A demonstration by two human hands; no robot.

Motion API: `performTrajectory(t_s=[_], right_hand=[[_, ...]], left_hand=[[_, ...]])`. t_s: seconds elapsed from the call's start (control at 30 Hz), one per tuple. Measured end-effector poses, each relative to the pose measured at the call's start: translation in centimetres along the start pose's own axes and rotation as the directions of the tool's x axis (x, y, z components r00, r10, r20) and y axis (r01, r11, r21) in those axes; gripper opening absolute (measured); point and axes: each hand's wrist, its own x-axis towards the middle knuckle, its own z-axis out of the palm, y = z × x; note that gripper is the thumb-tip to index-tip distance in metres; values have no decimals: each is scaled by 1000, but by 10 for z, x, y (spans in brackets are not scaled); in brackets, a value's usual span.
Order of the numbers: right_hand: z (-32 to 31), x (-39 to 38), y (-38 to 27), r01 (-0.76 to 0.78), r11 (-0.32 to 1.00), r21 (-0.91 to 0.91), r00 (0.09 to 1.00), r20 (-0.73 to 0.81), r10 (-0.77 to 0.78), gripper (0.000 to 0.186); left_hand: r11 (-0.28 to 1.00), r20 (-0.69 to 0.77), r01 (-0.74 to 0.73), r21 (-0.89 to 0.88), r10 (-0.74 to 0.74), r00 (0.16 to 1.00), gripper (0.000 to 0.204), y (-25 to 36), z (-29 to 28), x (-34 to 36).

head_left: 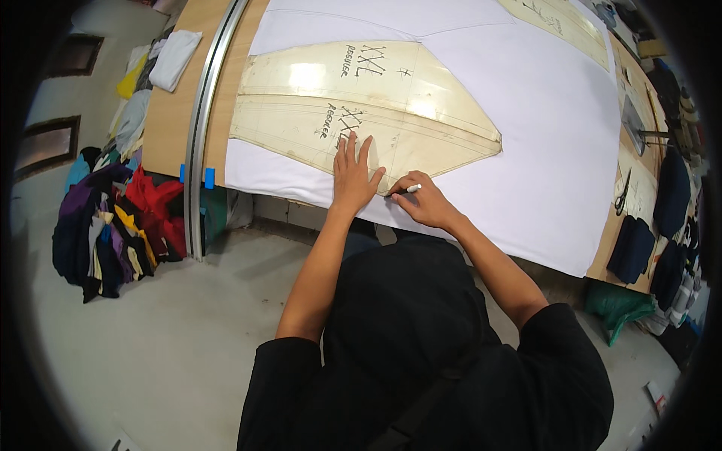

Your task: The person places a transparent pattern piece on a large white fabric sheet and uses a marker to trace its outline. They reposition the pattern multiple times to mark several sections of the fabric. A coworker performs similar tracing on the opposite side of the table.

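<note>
- I see the yellowed template (421,135) flat on white cloth (553,195), near the table's (169,128) near edge;
- my left grip (353,180) is spread on its near side; I'd press firmly against slipping;
- my right grip (427,203) pinches a white pen (414,189); I'd hug the border

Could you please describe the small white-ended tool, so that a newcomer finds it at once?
Find the white cloth over the wooden table, then the cream pattern under the left hand. At the pattern's near edge, the right hand grips the tool. Unlike the flat cloth and pattern, it is slim and pen-like, its white end poking out of the grip.
</note>
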Motion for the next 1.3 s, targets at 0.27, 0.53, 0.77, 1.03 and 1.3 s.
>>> performTrajectory(t_s=[0.27,0.53,0.77,1.03,1.3], right_hand=[[-1,3,8,85,993,-83,996,41,-82,16],[-25,4,5,77,996,-45,996,42,-75,15],[-84,-12,21,-88,985,-151,996,-4,89,21],[-155,-36,42,-338,923,-183,941,-55,334,33],[-167,-34,40,-367,909,-197,928,-142,344,29]], left_hand=[[1000,6,31,-6,-31,1000,92,2,-1,1],[995,4,48,86,-48,999,107,9,-1,1],[992,45,62,106,-67,997,108,12,-1,3],[993,41,75,95,-79,996,106,16,4,4],[985,110,-169,-25,171,979,92,102,13,56]])
